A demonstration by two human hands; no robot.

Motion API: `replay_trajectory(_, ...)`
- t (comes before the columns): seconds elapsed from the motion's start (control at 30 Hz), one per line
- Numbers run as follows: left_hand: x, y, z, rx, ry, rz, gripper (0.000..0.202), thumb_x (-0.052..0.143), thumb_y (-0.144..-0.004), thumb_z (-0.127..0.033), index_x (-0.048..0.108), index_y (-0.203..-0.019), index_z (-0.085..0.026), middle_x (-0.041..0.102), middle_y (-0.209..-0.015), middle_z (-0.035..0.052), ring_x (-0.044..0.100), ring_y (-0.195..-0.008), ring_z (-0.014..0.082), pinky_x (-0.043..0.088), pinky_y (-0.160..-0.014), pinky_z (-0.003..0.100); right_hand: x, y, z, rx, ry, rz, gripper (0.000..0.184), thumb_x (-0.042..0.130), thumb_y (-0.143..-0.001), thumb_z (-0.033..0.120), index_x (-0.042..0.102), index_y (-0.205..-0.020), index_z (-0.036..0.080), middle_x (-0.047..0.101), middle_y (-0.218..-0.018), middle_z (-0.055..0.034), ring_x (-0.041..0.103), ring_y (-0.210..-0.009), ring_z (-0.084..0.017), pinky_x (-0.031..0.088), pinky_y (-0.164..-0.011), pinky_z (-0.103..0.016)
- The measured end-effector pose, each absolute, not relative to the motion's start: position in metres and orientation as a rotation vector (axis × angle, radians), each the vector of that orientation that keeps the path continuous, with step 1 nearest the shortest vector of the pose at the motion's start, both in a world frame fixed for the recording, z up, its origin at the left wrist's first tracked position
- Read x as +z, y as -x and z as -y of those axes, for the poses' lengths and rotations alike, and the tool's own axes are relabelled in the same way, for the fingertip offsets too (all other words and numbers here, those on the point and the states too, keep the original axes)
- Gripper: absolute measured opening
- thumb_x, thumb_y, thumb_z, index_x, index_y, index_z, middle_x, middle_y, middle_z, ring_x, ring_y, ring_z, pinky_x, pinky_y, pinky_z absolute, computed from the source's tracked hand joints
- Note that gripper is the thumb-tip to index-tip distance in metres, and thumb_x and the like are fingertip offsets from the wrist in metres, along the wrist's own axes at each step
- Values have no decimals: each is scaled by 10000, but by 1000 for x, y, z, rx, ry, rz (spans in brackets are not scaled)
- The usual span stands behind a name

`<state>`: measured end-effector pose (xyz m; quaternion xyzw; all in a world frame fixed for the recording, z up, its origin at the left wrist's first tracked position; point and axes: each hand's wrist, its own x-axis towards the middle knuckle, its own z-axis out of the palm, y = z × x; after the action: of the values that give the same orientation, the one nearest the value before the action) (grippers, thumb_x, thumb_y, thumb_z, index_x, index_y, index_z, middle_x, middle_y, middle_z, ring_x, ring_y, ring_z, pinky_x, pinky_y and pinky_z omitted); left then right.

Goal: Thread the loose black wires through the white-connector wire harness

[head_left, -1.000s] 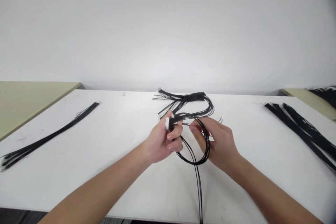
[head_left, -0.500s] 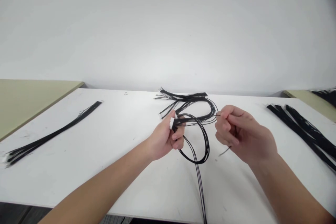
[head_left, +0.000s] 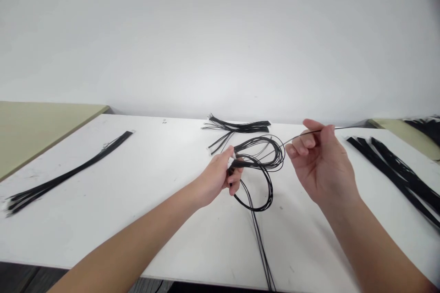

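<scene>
My left hand point(head_left: 220, 175) is closed round the end of a looped bundle of thin black wires point(head_left: 264, 165), just above the white table point(head_left: 165, 210). Loops of the bundle hang to the right of the fist, and strands trail off the table's front edge. My right hand point(head_left: 318, 165) is raised to the right of the loops. Its thumb and forefinger pinch a single black wire point(head_left: 292, 139), which runs taut from the bundle through the fingers and out to the right.
More black wires point(head_left: 237, 126) lie at the back of the table. A long straight bundle point(head_left: 68, 171) lies at the left and thicker bundles point(head_left: 395, 169) at the right. Olive-green tables point(head_left: 37, 128) stand at both sides.
My right hand left the loops, took hold of one wire and drew it up and to the right. My left hand stayed nearly in place, holding the bundle.
</scene>
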<state>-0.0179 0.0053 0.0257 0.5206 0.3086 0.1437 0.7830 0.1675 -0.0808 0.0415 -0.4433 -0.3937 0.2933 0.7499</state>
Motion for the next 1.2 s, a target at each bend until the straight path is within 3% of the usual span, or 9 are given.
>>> replay_trajectory(0.1, 22, 18, -4, 363, -1230, -669, 497, 266, -928, -545, 396, -612, -184, 291, -460, -68, 397, -360, 82, 343, -519, 244, 42, -168, 82, 563, 980, 923, 287, 377, -945, 463, 616, -1031, 328, 499, -718, 1, 603, -718, -135, 548, -677, -295)
replay_trajectory(0.2, 19, 19, -3, 401, -1286, -676, 500, 276, -922, -565, 367, -606, -188, 275, -454, -73, 389, -358, 76, 338, -527, 243, 45, -165, 89, 662, 968, 951, 252, 482, -917, 412, 610, -1128, 363, 479, -568, 45, 535, -465, -103, 494, -457, -241)
replay_trajectory(0.3, 17, 20, -4, 431, -1305, -672, 502, 285, -913, -582, 363, -608, -191, 268, -451, -76, 384, -353, 78, 326, -509, 247, 50, -157, 97, 712, 1009, 1011, 195, 617, -848, 287, 685, -1027, 325, 515, -483, 60, 407, -321, -75, 341, -328, -222)
replay_trajectory(0.4, 16, 22, -6, 451, -1347, -652, 478, 270, -924, -561, 406, -656, -190, 283, -443, -81, 385, -351, 85, 323, -502, 253, 53, -149, 100, 665, 1187, 1082, 83, 658, -802, 210, 733, -825, 239, 454, -437, 55, 369, -374, -65, 271, -356, -211)
replay_trajectory(0.5, 16, 24, -7, 433, -1401, -616, 445, 262, -935, -541, 431, -718, -191, 319, -430, -85, 393, -361, 90, 339, -526, 258, 54, -143, 99, 623, 1270, 1114, 92, 649, -790, 171, 725, -768, 218, 385, -444, 64, 300, -417, -54, 219, -391, -212)
replay_trajectory(0.63, 20, 27, -7, 402, -1459, -558, 502, 238, -932, -563, 402, -640, -189, 336, -400, -69, 412, -400, 94, 358, -569, 259, 56, -144, 98, 625, 1294, 1061, 92, 641, -779, 183, 695, -710, 210, 367, -469, 56, 273, -446, -60, 189, -411, -220)
replay_trajectory(0.9, 22, 26, -5, 399, -1443, -531, 579, 233, -928, -575, 349, -513, -187, 339, -378, -49, 423, -394, 85, 362, -580, 256, 56, -149, 98, 573, 1377, 1043, 85, 655, -749, 208, 662, -666, 194, 379, -504, 36, 269, -466, -70, 186, -426, -234)
replay_trajectory(1.07, 23, 27, -4, 393, -1398, -541, 551, 252, -919, -590, 411, -578, -187, 331, -386, -66, 422, -387, 86, 365, -577, 250, 56, -145, 98, 579, 1398, 1067, 90, 633, -767, 211, 668, -685, 203, 390, -508, 35, 277, -469, -74, 197, -437, -238)
replay_trajectory(1.2, 25, 27, -3, 389, -1430, -539, 584, 237, -920, -589, 344, -507, -190, 368, -378, -40, 417, -416, 87, 379, -634, 253, 56, -145, 98, 564, 1398, 1061, 90, 635, -765, 210, 664, -680, 198, 382, -506, 35, 276, -470, -73, 194, -432, -235)
